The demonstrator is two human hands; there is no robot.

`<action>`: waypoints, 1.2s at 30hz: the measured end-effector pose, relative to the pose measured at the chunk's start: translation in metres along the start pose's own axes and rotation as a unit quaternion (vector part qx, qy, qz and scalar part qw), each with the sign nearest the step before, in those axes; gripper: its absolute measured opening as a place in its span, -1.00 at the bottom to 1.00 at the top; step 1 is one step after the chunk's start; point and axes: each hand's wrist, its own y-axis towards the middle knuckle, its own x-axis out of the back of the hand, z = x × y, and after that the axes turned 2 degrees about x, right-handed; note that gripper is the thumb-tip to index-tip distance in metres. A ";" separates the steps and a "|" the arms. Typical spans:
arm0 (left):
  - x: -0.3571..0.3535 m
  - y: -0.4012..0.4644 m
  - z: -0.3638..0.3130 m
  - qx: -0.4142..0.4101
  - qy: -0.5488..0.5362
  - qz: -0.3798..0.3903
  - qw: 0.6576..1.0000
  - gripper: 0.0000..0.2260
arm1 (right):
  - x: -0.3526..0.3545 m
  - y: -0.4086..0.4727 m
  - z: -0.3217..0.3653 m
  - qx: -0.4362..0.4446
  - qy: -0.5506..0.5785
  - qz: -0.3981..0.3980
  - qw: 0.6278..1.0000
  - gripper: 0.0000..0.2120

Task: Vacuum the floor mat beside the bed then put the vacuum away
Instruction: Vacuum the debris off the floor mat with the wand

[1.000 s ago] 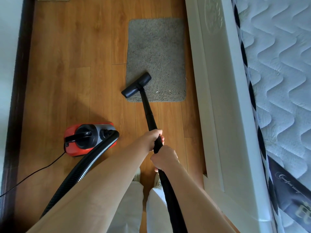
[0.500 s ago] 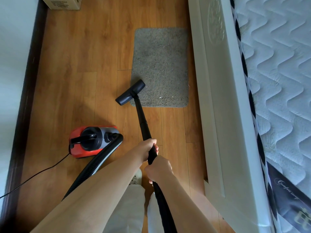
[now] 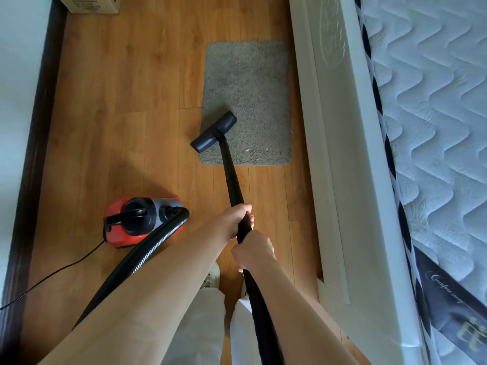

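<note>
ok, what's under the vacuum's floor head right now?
The floor head lies mostly on the grey mat, its left end over the wood floor. The mat patch beneath it is hidden.

Pushed forward along the mat since half a second ago: nozzle, then straddling the mat's near-left corner with most of its head on the bare floor, now mostly on the pile, only the left tip overhanging the mat's left edge. Compared with a second ago, back to much the same spot near that corner. Wand reaching further out over the mat's near edge. Left hand and right hand carried forward with the wand, arms more extended. More of the cardboard box revealed at the floor's far-left corner.
</note>
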 end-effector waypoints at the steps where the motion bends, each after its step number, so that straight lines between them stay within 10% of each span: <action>1: -0.002 0.003 -0.001 -0.002 0.007 0.003 1.000 -0.87 | 0.001 0.002 -0.001 -0.005 -0.003 0.000 1.000 -0.66; 36: 0.009 0.014 -0.028 -0.017 -0.019 -0.006 1.000 -0.88 | 0.004 0.022 0.025 0.004 0.000 0.003 1.000 -0.68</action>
